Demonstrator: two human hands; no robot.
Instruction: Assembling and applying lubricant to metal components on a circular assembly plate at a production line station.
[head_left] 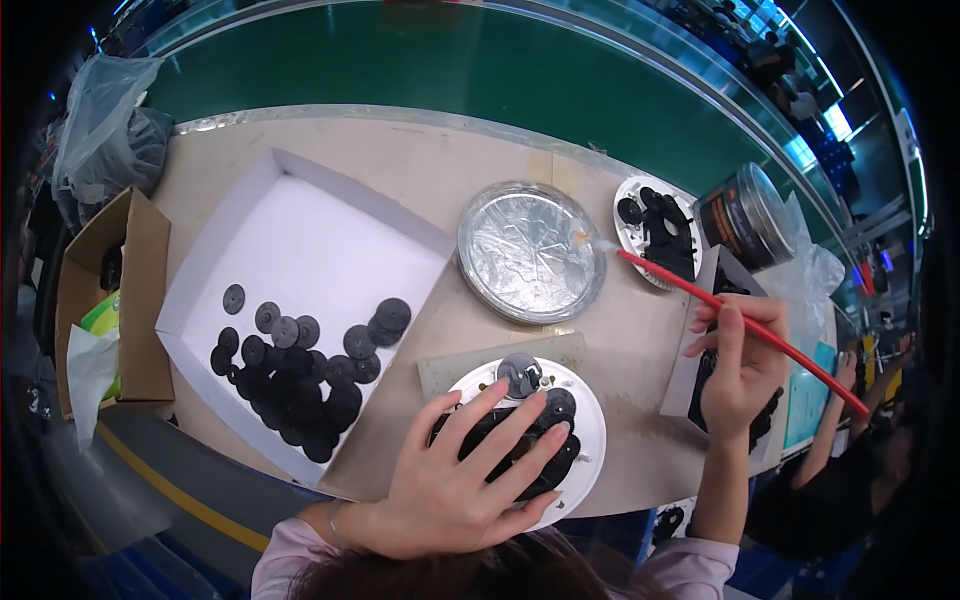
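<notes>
My right hand (742, 365) is closed round the red handle of a slim brush (690, 288). Its pale tip, with something yellowish on it, is at the right rim of a round tin (530, 255) lined or covered with crinkled clear film. My left hand (470, 475) lies with fingers spread over a white round base (590, 440) near the table's front edge. Black gears (557, 405) and a black frame sit on that base, partly hidden under the fingers. A grey gear-like disc (519, 374) sits at its far side.
A white open box (300, 190) at left holds a heap of black gears (300, 400). Left of it stands a cardboard carton (145, 300). Another white base with black parts (665, 235) and a dark can (748, 215) stand back right. A co-worker's arm (825, 430) shows at far right.
</notes>
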